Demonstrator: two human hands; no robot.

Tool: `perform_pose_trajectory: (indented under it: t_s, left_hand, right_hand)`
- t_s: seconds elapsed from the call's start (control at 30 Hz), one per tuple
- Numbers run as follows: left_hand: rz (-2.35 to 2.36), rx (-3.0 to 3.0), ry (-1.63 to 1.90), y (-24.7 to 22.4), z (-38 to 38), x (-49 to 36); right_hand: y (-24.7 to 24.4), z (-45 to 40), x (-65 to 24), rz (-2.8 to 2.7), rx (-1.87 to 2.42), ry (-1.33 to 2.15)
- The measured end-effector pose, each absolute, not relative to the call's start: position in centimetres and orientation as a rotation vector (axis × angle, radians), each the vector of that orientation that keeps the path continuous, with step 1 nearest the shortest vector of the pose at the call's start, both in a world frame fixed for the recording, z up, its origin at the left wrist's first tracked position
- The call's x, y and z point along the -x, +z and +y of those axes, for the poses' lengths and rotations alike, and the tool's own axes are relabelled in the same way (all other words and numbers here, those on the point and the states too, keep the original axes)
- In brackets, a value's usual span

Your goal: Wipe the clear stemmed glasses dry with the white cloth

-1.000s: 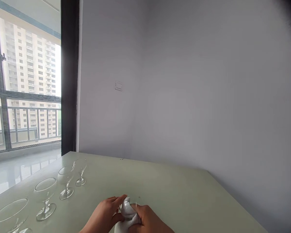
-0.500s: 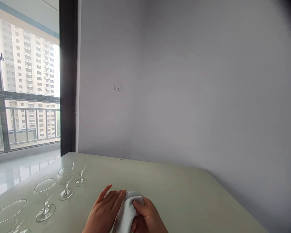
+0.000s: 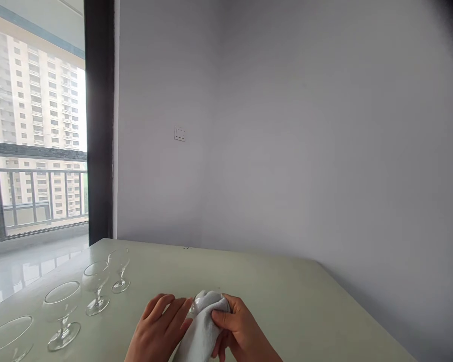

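Note:
My right hand (image 3: 243, 329) pinches a white cloth (image 3: 204, 329), its thumb pressing on the front of the bunched fabric. Part of a clear glass (image 3: 197, 301) shows at the cloth's upper left; the rest of it is covered by the cloth and fingers. My left hand (image 3: 160, 324) is curled against the left side of this glass, back of the hand up. The cloth hangs down between both hands to the bottom edge of the view.
Several clear stemmed glasses, one of them a near glass (image 3: 63, 322), stand upright in a row along the left side of the pale green table (image 3: 279, 301). Behind are a grey wall (image 3: 287, 151) with a switch (image 3: 179, 133) and a window at the left.
My right hand and the cloth have shifted slightly right. My left hand's fingers are more bent, its raised finger lowered. The view has turned a little to the right.

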State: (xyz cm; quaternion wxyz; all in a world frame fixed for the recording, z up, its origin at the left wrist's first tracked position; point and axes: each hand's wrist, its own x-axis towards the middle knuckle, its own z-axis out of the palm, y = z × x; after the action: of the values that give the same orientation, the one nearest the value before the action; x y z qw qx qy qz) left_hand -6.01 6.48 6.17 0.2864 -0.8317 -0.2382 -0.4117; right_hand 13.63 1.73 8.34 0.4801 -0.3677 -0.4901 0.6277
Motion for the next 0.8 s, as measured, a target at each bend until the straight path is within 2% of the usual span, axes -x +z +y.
perform_pose_trajectory:
  t_s: [0.13, 0.4, 0.6, 0.7, 0.8]
  left_hand:
    - [-0.666, 2.259, -1.173, 6.5, 6.4, 6.6]
    - [-0.709, 2.558, -1.105, 5.9, 6.9, 6.3]
    - [-0.732, 2.176, -1.332, 6.5, 5.9, 5.3]
    - [-0.705, 2.197, -1.260, 6.4, 6.2, 6.0]
    - [-0.704, 2.308, -1.152, 6.0, 6.8, 6.7]
  right_hand:
    - [7.9, 1.8, -12.8, -1.097, 0.826, 1.581]
    - [9.2, 0.9, -14.8, -1.515, 1.076, 1.358]
    - [8.1, 1.9, -13.6, -1.120, 0.842, 1.568]
    - [7.7, 2.0, -12.9, -1.031, 0.786, 1.607]
    - [8.0, 1.5, -13.0, -1.191, 0.817, 1.551]
